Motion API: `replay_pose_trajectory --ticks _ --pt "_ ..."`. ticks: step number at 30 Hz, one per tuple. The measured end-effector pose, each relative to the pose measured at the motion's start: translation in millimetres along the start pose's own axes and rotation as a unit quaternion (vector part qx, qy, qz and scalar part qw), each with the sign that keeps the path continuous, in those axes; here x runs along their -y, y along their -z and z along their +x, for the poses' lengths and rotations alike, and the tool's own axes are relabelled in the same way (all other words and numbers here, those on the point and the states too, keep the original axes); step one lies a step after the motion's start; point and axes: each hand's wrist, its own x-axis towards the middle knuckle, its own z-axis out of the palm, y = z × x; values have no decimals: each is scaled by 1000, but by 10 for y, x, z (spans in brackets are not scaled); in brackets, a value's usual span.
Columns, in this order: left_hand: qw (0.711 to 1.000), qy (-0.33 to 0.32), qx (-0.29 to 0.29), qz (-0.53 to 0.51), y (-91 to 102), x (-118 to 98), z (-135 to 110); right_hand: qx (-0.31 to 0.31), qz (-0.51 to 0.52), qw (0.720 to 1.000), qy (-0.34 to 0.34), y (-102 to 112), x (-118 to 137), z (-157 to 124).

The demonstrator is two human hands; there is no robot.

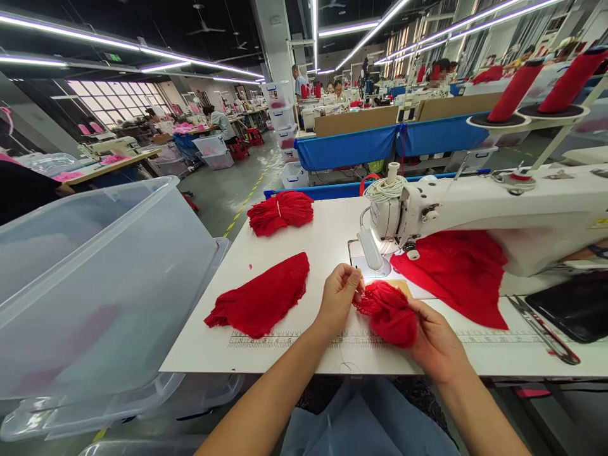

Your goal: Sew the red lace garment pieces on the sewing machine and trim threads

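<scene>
Between my two hands is a bunched piece of red fabric (392,315), held just in front of the sewing machine (387,218). My left hand (339,294) pinches its left edge, thumb against fingers. On the right, my right hand (437,339) is closed on the other side of the bunch, its fingertips partly hidden by the cloth. A flat red fabric piece (263,297) lies to the left on the white table (199,351). Behind that sits a tied bundle of red fabric (281,212). More red cloth (456,272) lies under the machine's arm.
Metal tweezers (544,329) and a black phone-like object (572,307) lie at the right. A large clear plastic bin (104,285) stands against the table's left side. Red thread cones (515,92) rise behind the machine. A printed ruler (266,340) runs along the front edge.
</scene>
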Motion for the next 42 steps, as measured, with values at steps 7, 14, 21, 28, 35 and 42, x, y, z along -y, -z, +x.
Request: replay_pose_trajectory --ticks 7,14,21,28,35,42 --pt "979 -92 24 182 -52 -48 -33 11 -56 998 17 -89 -25 -112" --pt "990 -65 16 122 -38 -38 15 -13 -293 947 129 -199 -54 -110" --pt "1000 12 3 11 -16 28 51 10 -351 928 124 -95 -28 -39" --pt "989 97 -7 -112 -36 36 107 43 -397 912 96 -52 -37 -11" --pt "982 121 -2 -144 -10 36 138 80 -481 866 110 -91 -7 -49" --pt "997 22 54 -53 -2 24 109 39 -476 861 177 -167 -50 -110"
